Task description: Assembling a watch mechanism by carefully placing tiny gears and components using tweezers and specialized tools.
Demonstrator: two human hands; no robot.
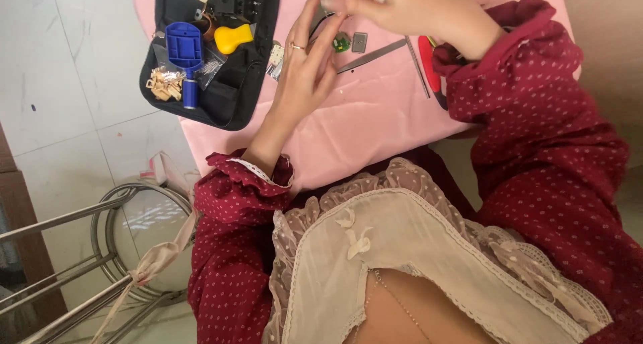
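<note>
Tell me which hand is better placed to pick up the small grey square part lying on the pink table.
Left, probably. The left hand has its fingertips right beside the grey square part on the pink table. The right hand is raised above it, pinching a small blurred item.

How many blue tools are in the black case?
1. A blue tool lies on the open black case, left of a yellow tool and beside small tan pieces. Others may be hidden under the case's flaps.

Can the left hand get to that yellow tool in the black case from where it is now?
Probably yes: the left hand sits just right of the open black case, and nothing covers the yellow tool.
</note>
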